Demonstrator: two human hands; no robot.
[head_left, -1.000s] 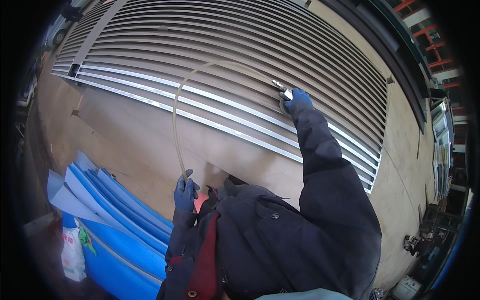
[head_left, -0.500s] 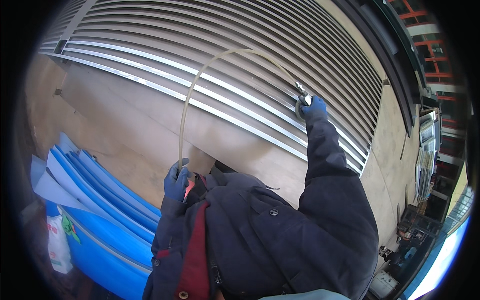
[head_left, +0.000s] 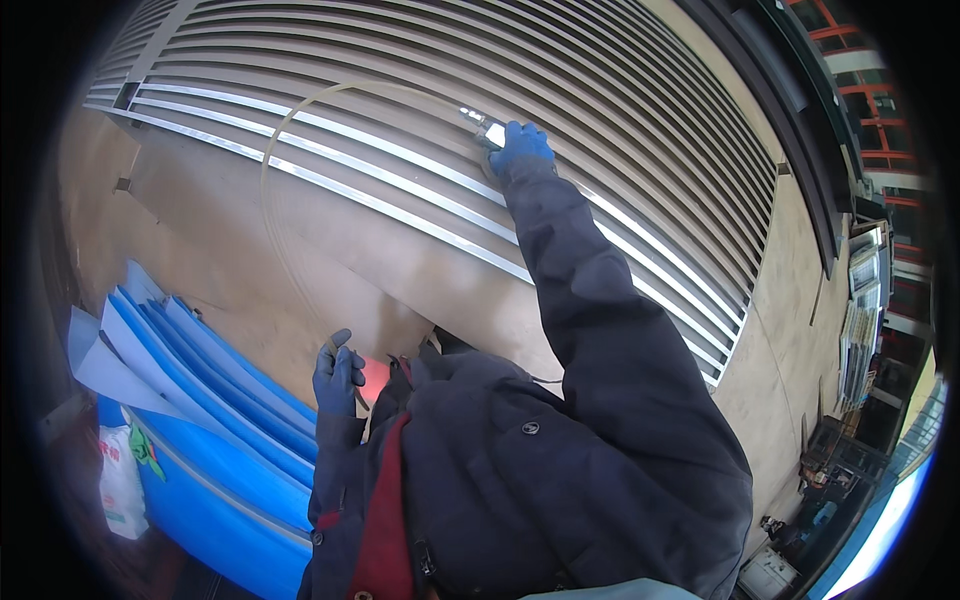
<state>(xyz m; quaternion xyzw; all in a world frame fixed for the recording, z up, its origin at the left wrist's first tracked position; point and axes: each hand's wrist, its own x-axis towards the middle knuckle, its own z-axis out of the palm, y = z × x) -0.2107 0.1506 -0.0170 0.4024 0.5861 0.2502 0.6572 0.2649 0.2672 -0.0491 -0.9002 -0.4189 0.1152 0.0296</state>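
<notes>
In a blue glove, my right hand (head_left: 524,150) grips a small air-powered sander (head_left: 490,130) with a silvery hose fitting. Its round disc, mostly hidden under the hand, is at the row of parallel metal slats (head_left: 400,155); several slats nearest me are shinier than the rest. From the fitting a pale, translucent air hose (head_left: 268,175) arcs left over the slats and comes back down toward me. At lower left my gloved left hand (head_left: 340,378) has its fingers curled around the hose near my jacket.
Blue and white sheets (head_left: 215,400) lean in a curved stack at the left, with a white plastic bag (head_left: 120,485) beside them. Tan floor (head_left: 200,240) lies between me and the slats. Dark beams (head_left: 790,120) and stacked frames (head_left: 865,310) stand at the right.
My right hand has moved the sander left and slightly away along the slats. The hose arc has swung left with it, and my left hand has shifted slightly left and loosened its fingers.
</notes>
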